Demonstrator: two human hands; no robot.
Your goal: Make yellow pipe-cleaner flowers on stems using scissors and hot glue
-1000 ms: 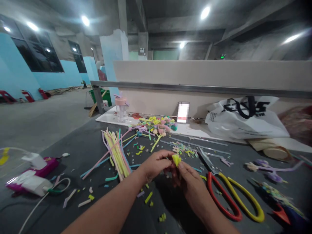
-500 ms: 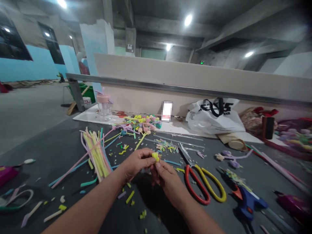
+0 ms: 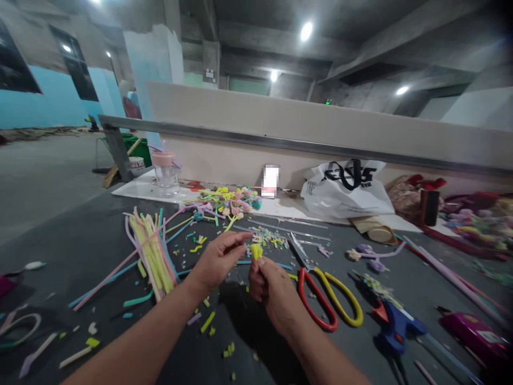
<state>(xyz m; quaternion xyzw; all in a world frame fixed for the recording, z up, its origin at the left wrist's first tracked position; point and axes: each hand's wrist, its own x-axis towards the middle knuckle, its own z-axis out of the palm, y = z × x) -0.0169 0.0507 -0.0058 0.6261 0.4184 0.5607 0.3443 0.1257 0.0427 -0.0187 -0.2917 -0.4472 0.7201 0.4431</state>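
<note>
My right hand [image 3: 269, 286] is closed around a small yellow pipe-cleaner piece [image 3: 256, 251], whose fuzzy top sticks up above my thumb. My left hand [image 3: 218, 260] hovers just left of it with thumb and fingers slightly apart, touching nothing I can make out. Both hands are above the dark table [image 3: 100, 251]. A bundle of yellow, pink and blue pipe cleaners [image 3: 152, 254] lies to the left of my left hand. Scissors with red and yellow handles [image 3: 326, 297] lie just right of my right hand.
A blue glue gun [image 3: 395, 326] lies right of the scissors. Finished pipe-cleaner flowers [image 3: 230, 200] are heaped at the back, beside a clear jar with a pink lid [image 3: 165, 174]. A white plastic bag [image 3: 347, 192] sits against the back wall. Cut scraps litter the table.
My left hand has let go of the yellow piece and opened a little to the left. My right hand now holds the piece alone. The view has shifted slightly right.
</note>
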